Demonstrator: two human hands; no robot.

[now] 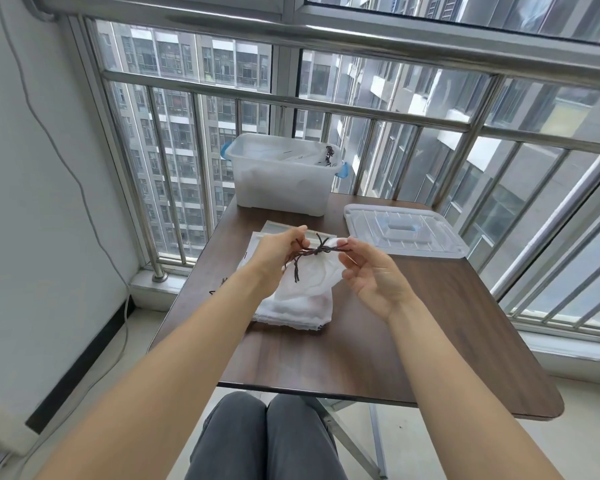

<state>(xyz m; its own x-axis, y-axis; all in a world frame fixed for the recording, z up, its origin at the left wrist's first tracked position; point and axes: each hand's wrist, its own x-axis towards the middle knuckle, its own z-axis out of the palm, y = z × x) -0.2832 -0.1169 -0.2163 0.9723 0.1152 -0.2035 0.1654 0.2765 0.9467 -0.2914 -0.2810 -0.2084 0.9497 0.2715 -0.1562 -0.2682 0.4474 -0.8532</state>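
Wood-grain surface (361, 358) holds our cloth bundle (298, 303); our left hand (278, 252) and right hand (371, 275) each pinch an end of its dark cord (317, 251), held taut, seemingly to cinch the knot, just in front of the open tub (278, 188).

The cord (317, 251) is dark brown, almost black, with a twisted rope pattern, sharp against the plain white, faintly see-through cloth bag (309, 289). The table (378, 334) is dark brown with streaky wood grain. The bin (278, 188) is milky white with bright blue handles (342, 172), and the lid (406, 233) is clear and colourless. The trousers (267, 441) are plain dark grey, the wall (32, 202) white, the skirting (80, 368) black, the railing (361, 109) shiny silver
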